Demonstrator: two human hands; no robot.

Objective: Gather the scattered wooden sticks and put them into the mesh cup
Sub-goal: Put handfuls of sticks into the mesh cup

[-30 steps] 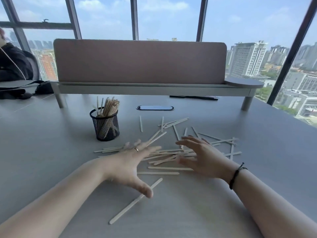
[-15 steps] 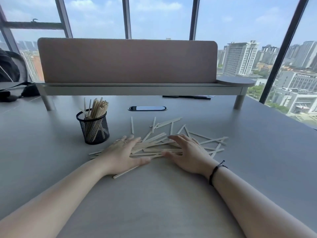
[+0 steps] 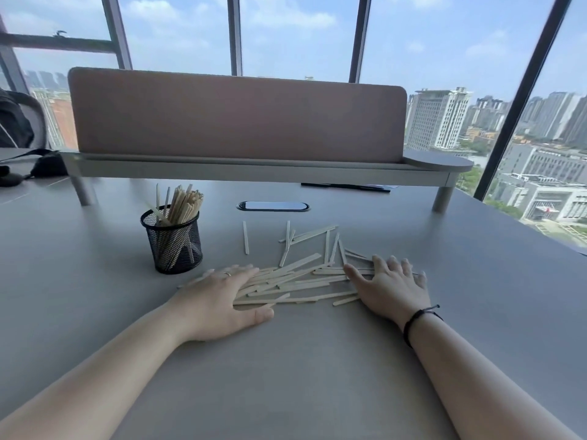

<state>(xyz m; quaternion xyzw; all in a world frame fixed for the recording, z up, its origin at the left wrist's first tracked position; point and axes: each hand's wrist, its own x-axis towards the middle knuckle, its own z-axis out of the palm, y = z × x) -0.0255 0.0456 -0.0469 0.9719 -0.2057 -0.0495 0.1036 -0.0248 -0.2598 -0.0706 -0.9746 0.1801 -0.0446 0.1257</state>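
A pile of pale wooden sticks lies on the grey table between my two hands. My left hand rests flat on the pile's left end, fingers apart, a ring on one finger. My right hand lies flat on the right end, fingers spread, with a black cord at the wrist. Neither hand grips a stick. A few loose sticks lie just beyond the pile, and one single stick sits apart to the left. The black mesh cup stands upright at the left, holding several sticks.
A raised shelf with a pinkish divider panel crosses the back of the table on short legs. A cable port sits in the table behind the sticks. A dark bag lies at the far left. Windows stand behind.
Both hands have come down flat onto the table and swept the sticks inward into a tighter pile. The stray stick near my left thumb is now in the pile.
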